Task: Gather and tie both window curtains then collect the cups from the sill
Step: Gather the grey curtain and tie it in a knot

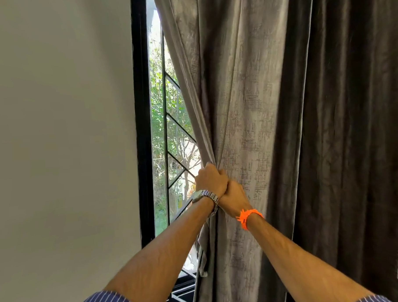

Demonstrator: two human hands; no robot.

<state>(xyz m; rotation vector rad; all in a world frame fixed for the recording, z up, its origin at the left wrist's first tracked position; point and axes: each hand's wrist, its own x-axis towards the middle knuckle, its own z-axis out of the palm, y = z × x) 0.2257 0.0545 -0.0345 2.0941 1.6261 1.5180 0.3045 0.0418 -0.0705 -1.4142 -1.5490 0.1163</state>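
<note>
Leftward, the grey curtain (248, 103) ends at its hemmed edge, pulled off the black window frame (143, 130) — a narrow strip of glass and grille shows between; bare wall (56, 134) lies beyond. Both forearms reach up and forward; the left hand (210, 181), wristwatch (204, 196) below it, clenches that edge; the right hand (235, 198), orange wristband (248, 217) behind, grips the fabric, touching the left.

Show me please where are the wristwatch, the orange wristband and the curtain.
wristwatch (198, 195), head view, on its face.
orange wristband (247, 216), head view, middle of the band.
curtain (248, 103), head view, lit grey fold.
</note>
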